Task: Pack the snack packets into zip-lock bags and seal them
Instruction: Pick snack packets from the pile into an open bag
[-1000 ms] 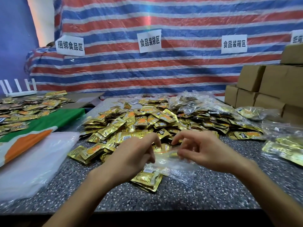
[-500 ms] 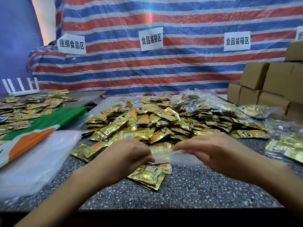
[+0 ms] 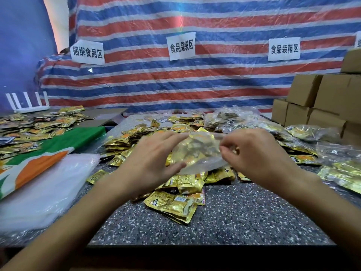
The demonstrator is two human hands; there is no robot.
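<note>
My left hand (image 3: 154,159) is in the middle of the frame, fingers spread and fairly straight. It grips the left edge of a clear zip-lock bag (image 3: 197,153) between the thumb below and the forefinger above. My right hand (image 3: 256,153), just right of centre, has its fingers curled and pinches the bag's right edge between thumb and fingertips. The bag hangs between both hands, lifted off the worktop (image 3: 234,218) and above the heap. It is blurred. Gold shows through the plastic, but I cannot tell whether that is a packet inside it or the heap behind it.

The loose snack packets (image 3: 119,142), gold foil with orange print, lie in a wide heap across the middle of the frame, behind and under my hands. A small stack (image 3: 172,207) of them sits apart from the heap, lower centre, nearest to me on the speckled dark surface. At the right edge lie filled bags (image 3: 340,173) of gold packets, and more bagged ones sit at the far right of the heap.

Brown cardboard boxes (image 3: 322,106) are stacked at the upper right. At the lower left lies a pile of clear plastic sheets (image 3: 45,188), with a green, white and orange cloth (image 3: 39,153) just above it. More gold packets cover a second table (image 3: 35,126) at the left edge. A red, white and blue striped tarp (image 3: 195,85) fills the top of the frame, with white paper signs (image 3: 181,45) stuck to it.
</note>
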